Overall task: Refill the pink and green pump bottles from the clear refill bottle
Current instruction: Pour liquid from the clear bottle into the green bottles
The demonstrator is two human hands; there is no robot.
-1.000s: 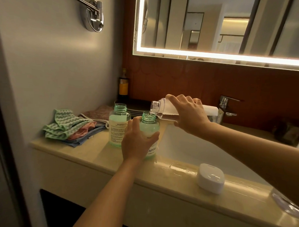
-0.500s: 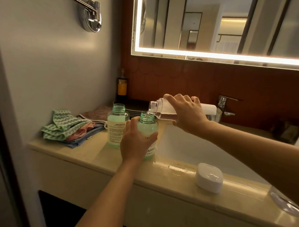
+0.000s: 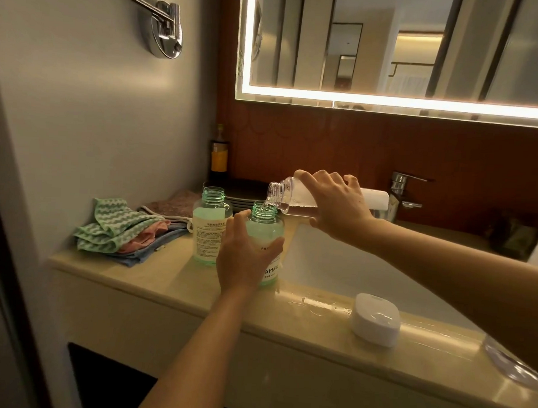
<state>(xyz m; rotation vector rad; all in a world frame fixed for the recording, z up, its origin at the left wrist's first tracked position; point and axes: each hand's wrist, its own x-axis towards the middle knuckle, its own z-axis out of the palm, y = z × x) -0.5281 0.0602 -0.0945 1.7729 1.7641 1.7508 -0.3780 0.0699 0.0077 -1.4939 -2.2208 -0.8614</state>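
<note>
Two green-tinted bottles stand uncapped on the beige counter left of the basin. My left hand grips the nearer green bottle around its body and keeps it upright. The second green bottle stands just behind and to the left, untouched. My right hand holds the clear refill bottle tipped nearly flat, its mouth over the nearer bottle's neck, and a thin stream of clear liquid runs into it. No pink bottle is visible.
Folded cloths lie at the counter's left end by the wall. A white soap box sits on the wet front ledge. The white basin and a chrome tap are to the right, with dark plates and an amber bottle behind.
The refill bottle's mouth has come down closer to the nearer green bottle's neck. Both hands keep their grips, and the view has drifted slightly.
</note>
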